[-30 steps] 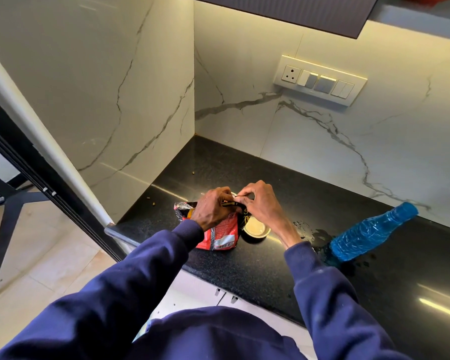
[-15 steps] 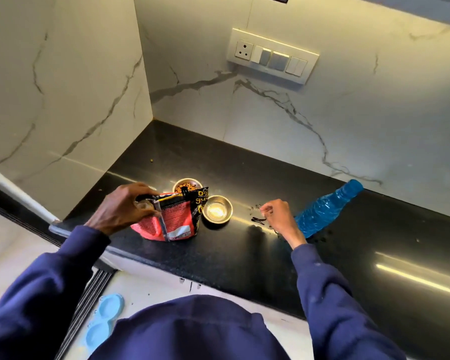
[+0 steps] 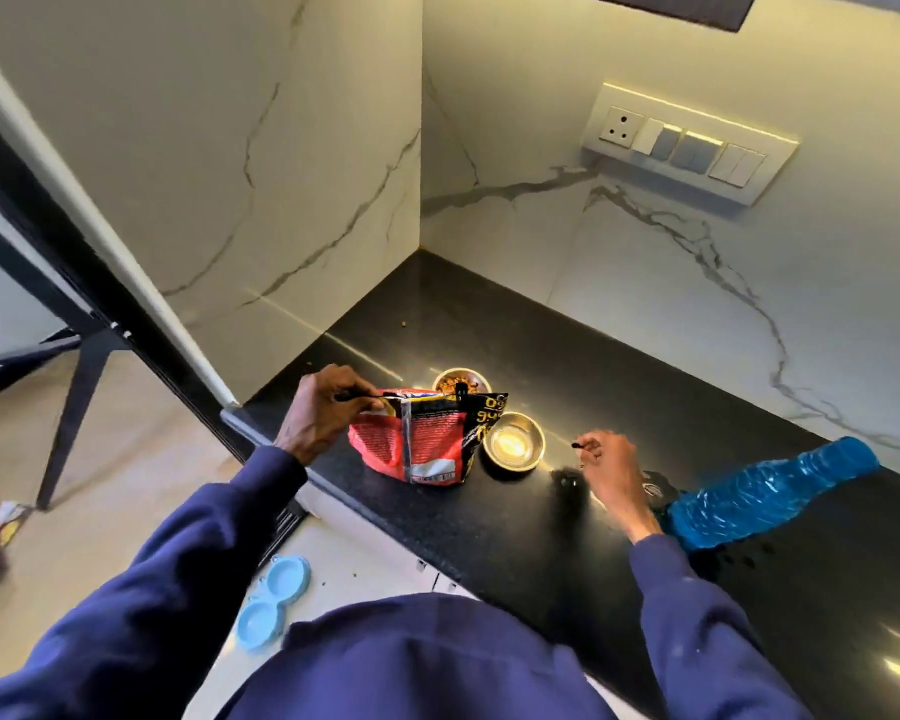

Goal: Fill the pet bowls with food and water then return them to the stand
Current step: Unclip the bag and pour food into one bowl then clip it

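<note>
Your left hand (image 3: 323,413) is pinching the top of the red food bag (image 3: 421,443) near the desk's (image 3: 515,517) left edge. Right hand (image 3: 610,467) grips something small and dark. Kibble bowl (image 3: 461,380) sits behind the bag, shiny bowl (image 3: 514,440) beside it, bottle (image 3: 770,495) lying right.

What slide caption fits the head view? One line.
Left hand grips the food bag beside two steel bowls on the black counter.

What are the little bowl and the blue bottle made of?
The empty bowl looks like shiny metal, probably steel: it mirrors the light brightly. The blue bottle looks like thin see-through plastic: it is ribbed and glints along its creases.
</note>
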